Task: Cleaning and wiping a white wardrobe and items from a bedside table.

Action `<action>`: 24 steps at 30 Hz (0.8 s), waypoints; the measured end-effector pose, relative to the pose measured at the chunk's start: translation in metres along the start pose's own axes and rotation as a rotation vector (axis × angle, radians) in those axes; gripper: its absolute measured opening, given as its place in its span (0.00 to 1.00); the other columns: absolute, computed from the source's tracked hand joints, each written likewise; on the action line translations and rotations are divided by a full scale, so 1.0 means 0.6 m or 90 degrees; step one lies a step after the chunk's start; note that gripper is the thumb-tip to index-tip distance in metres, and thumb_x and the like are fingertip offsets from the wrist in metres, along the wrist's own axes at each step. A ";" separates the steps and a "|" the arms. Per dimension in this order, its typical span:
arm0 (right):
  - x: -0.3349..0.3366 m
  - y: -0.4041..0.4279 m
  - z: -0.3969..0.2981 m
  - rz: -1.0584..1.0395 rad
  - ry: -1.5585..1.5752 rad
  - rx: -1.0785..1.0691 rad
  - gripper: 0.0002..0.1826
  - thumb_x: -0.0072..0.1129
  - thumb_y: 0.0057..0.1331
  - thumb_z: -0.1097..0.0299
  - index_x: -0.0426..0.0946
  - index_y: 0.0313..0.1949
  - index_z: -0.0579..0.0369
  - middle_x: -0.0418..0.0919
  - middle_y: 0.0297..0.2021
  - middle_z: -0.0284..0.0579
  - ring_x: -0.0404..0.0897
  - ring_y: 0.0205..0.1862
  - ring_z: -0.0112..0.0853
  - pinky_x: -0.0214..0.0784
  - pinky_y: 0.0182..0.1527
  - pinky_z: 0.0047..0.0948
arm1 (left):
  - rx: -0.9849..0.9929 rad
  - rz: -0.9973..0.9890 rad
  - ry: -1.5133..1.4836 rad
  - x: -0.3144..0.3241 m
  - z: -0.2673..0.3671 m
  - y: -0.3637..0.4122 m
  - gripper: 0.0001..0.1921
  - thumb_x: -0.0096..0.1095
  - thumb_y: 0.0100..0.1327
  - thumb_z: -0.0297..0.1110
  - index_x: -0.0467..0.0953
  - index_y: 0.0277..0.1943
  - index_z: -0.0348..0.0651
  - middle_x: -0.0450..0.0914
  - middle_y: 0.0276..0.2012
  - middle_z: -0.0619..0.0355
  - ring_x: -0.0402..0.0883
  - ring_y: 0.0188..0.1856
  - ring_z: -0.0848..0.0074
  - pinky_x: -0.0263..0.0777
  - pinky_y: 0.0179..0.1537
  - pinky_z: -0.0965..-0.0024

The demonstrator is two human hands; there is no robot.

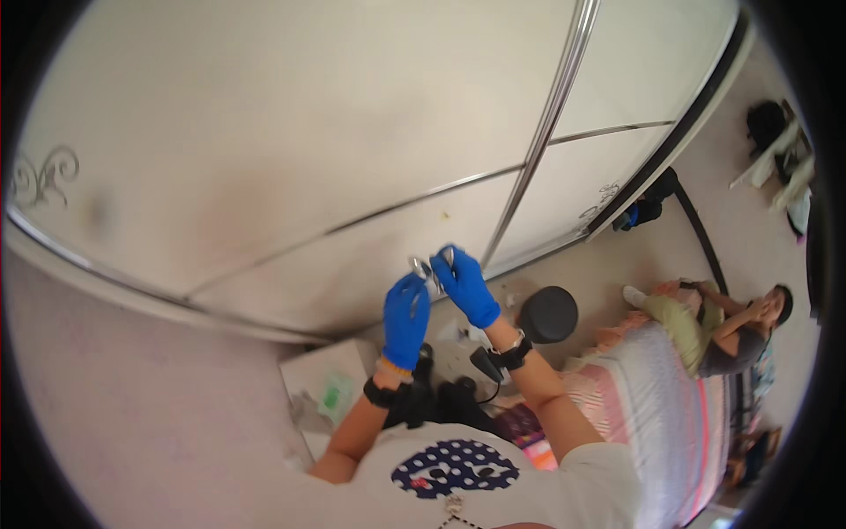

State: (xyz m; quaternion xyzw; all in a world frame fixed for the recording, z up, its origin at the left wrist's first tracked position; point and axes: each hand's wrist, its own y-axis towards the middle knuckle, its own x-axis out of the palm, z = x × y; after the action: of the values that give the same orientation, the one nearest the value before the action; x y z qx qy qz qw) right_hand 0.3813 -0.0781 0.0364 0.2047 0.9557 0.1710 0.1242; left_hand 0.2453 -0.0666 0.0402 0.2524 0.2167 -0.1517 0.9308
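Note:
Both of my hands wear blue gloves and are raised close together in front of a large white sliding wardrobe door [370, 132]. My left hand [406, 317] has its fingers bent at a small shiny metal piece [419, 267]. Just right of it and slightly higher, my right hand [464, 284] is curled around another part of shiny metal [449, 255]. Whether these are one object or two cannot be told, and the fingers cover much of them. Black bands sit on both wrists.
A round black stool [548, 314] stands on the floor to the right. A white box-like unit [330, 364] with a green item [337, 397] is at lower left. Another person [733, 330] is on the bed with a striped cover [654, 423]. Small items lie on the floor.

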 end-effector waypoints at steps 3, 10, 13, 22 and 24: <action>0.022 0.108 -0.108 0.208 0.220 0.022 0.07 0.47 0.63 0.73 0.68 0.27 0.60 0.68 0.20 0.37 0.67 0.20 0.20 0.62 0.23 0.19 | 0.012 0.218 0.066 -0.055 -0.044 0.039 0.19 0.48 0.62 0.28 0.63 0.56 0.31 0.65 0.56 0.46 0.60 0.60 0.61 0.50 0.61 0.65; 0.065 0.167 -0.087 0.135 0.010 -0.119 0.07 0.57 0.57 0.73 0.69 0.32 0.59 0.70 0.30 0.41 0.74 0.32 0.30 0.68 0.31 0.25 | 0.003 0.434 0.239 -0.143 -0.118 0.079 0.26 0.46 0.65 0.37 0.51 0.62 0.34 0.49 0.63 0.44 0.48 0.65 0.58 0.43 0.63 0.59; 0.075 0.159 -0.135 0.223 -0.121 -0.276 0.05 0.57 0.55 0.72 0.70 0.27 0.56 0.66 0.21 0.41 0.66 0.23 0.35 0.58 0.28 0.31 | 0.046 0.437 0.164 -0.158 -0.121 0.090 0.28 0.46 0.65 0.38 0.50 0.63 0.35 0.49 0.63 0.45 0.47 0.65 0.58 0.42 0.62 0.58; 0.086 0.128 -0.114 0.088 -0.263 -0.164 0.08 0.55 0.55 0.63 0.71 0.27 0.54 0.71 0.25 0.44 0.71 0.30 0.40 0.65 0.34 0.34 | 0.024 0.398 0.161 -0.155 -0.138 0.098 0.27 0.45 0.65 0.38 0.50 0.63 0.36 0.47 0.64 0.45 0.43 0.67 0.58 0.38 0.63 0.58; 0.077 0.099 -0.073 -0.061 -0.339 -0.108 0.11 0.52 0.56 0.59 0.71 0.27 0.54 0.72 0.25 0.46 0.72 0.31 0.43 0.65 0.35 0.36 | 0.035 0.363 0.160 -0.143 -0.144 0.090 0.28 0.45 0.65 0.37 0.49 0.63 0.35 0.47 0.64 0.44 0.43 0.66 0.58 0.38 0.64 0.58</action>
State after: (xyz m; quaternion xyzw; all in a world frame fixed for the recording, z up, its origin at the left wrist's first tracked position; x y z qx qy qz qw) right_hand 0.3475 -0.0194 0.0911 0.1855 0.8804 0.1849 0.3953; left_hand 0.1643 0.0394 0.0358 0.3452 0.2467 0.1418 0.8944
